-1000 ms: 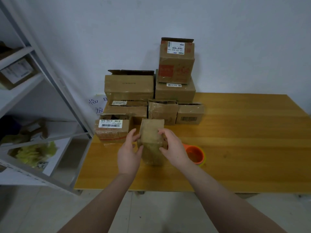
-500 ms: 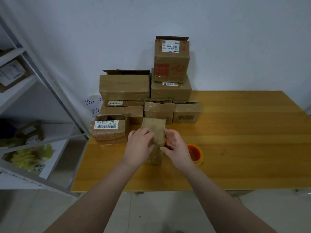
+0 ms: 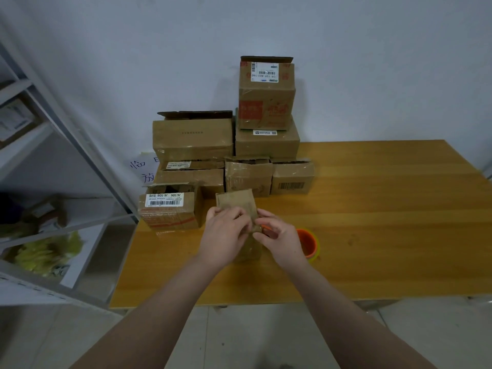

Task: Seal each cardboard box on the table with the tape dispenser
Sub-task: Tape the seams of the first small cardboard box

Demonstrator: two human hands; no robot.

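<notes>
Closing step on the small box point(image 3: 235, 205), judging by the grip, with taping itself apparently not yet begun and no fresh strip to be seen on it. Standing upright on the surface point(image 3: 372, 235) towards the front edge, just ahead of the stacked boxes point(image 3: 194, 139) at the wall and just right of the labelled box point(image 3: 170, 211). Gripped from the left by the left hand point(image 3: 226, 235), fingers curled over the near face and upper edge. Pinched at the right-hand edge by the right hand point(image 3: 281, 242), thumb and fingertips drawn together on the cardboard. Cannot tell whether folding a flap down or picking at old tape, with the contact hidden behind the knuckles. Orange tape dispenser point(image 3: 307, 242) lying on the surface just beside the right hand, partly hidden by it and untouched. Next, probably: press the flaps flat, hold them down with the left hand, free the right, reach the short way to the dispenser, then draw tape along the seam. Calls for a firm steadying hold, given a tall, narrow shape likely to tip under the pull. Raised flaps on several of the stacked boxes, so most of the task seemingly ahead.
</notes>
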